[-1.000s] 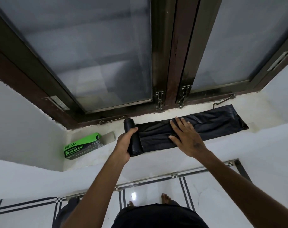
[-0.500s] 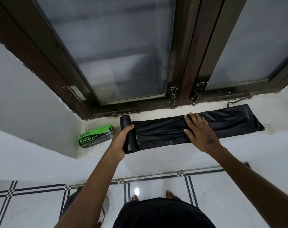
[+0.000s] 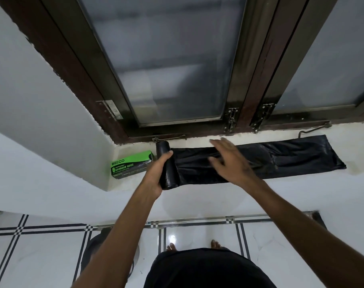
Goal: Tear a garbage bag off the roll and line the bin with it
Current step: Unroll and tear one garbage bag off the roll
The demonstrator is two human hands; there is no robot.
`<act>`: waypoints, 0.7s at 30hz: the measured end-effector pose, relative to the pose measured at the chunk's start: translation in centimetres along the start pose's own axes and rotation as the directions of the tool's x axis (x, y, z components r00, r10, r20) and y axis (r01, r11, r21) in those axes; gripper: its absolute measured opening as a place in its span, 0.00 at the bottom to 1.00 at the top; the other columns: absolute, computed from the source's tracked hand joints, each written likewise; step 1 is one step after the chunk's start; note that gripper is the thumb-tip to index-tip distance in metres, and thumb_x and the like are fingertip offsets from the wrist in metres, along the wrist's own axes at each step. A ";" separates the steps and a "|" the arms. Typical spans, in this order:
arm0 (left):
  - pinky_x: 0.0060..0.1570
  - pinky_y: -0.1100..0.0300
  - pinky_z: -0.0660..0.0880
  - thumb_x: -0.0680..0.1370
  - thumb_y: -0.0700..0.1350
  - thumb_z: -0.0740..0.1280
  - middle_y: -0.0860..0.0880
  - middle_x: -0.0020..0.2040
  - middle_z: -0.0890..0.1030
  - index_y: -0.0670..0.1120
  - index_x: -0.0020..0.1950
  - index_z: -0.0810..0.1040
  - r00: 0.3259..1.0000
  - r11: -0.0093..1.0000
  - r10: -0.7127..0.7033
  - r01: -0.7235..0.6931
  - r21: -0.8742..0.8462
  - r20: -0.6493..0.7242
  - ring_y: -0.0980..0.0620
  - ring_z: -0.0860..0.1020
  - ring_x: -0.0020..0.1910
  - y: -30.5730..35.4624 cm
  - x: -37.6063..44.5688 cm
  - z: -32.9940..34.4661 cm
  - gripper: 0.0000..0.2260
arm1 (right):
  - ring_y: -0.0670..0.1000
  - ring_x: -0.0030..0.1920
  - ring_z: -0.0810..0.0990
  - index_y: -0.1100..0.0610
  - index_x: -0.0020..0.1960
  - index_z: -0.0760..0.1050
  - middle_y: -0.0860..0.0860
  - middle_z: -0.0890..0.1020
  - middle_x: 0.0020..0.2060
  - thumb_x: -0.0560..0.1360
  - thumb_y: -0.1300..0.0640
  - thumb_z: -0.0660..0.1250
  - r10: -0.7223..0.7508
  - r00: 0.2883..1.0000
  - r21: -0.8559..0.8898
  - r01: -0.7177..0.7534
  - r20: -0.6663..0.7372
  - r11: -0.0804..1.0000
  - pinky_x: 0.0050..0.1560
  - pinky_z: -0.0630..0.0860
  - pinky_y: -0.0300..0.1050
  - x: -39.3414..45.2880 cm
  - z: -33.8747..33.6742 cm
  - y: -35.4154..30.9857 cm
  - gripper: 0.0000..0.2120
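The roll (image 3: 166, 165) of black bags lies on the white sill (image 3: 208, 193) under the window (image 3: 177, 65), and the left hand (image 3: 156, 175) has it, fingers (image 3: 168, 155) wrapped round the roll from its left side, thumb on top. One bag (image 3: 280, 159) is unrolled flat along the sill, running off to the right of those fingers and still joined to the roll. The right hand (image 3: 228, 163) is over the bag, just to the right of the roll, fingers spread and open, holding nothing; it's blurred, so whether the palm touches the plastic I cannot tell. To the left of the left hand, close by the roll, sits the green box (image 3: 132, 164), marked BECO GARBAGE BAGS, tucked in the sill's corner against the wall. Down below, bare toes (image 3: 215, 244) on a glossy white tiled floor (image 3: 41, 256) with black lines. Beside the left forearm, low on the floor, something dark and round shows, too hidden to tell what it is.
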State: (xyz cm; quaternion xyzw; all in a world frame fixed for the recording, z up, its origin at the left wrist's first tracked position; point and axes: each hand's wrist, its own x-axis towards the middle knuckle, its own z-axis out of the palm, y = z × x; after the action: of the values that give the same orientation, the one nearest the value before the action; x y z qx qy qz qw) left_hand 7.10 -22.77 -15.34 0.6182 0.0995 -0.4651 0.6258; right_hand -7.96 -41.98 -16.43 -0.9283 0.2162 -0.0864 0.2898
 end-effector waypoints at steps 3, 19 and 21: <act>0.53 0.44 0.81 0.69 0.55 0.76 0.42 0.56 0.84 0.47 0.62 0.80 0.998 0.999 0.042 -0.043 0.016 0.049 0.41 0.83 0.54 -0.1 0.0 0.2 0.24 | 0.49 0.71 0.69 0.47 0.76 0.66 0.50 0.76 0.69 0.77 0.43 0.69 -0.024 0.991 0.253 -0.010 0.132 0.967 0.70 0.68 0.47 2.0 1.3 -3.7 0.30; 0.62 0.46 0.76 0.75 0.50 0.72 0.41 0.56 0.84 0.44 0.59 0.81 0.980 0.999 -0.008 -0.003 0.055 0.200 0.41 0.81 0.58 -1.6 0.6 6.2 0.16 | 0.43 0.36 0.80 0.57 0.41 0.84 0.51 0.85 0.34 0.73 0.51 0.76 0.133 0.955 0.409 -0.236 0.265 0.882 0.38 0.74 0.38 2.9 -2.7 0.4 0.09; 0.59 0.45 0.78 0.75 0.49 0.72 0.40 0.55 0.84 0.44 0.59 0.80 0.981 0.998 -0.005 -0.008 0.067 0.196 0.39 0.82 0.57 -1.9 0.7 7.3 0.16 | 0.45 0.36 0.79 0.60 0.41 0.84 0.57 0.84 0.35 0.74 0.53 0.76 0.178 0.955 0.367 -0.258 0.237 0.894 0.38 0.73 0.42 2.6 -2.8 0.9 0.10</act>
State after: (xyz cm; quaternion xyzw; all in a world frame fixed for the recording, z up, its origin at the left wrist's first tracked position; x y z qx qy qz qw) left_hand 2.87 -29.02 -15.54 0.5903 0.0211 -0.5265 0.6115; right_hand -6.81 -45.23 -14.54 -0.8246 0.2679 -0.0024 0.4983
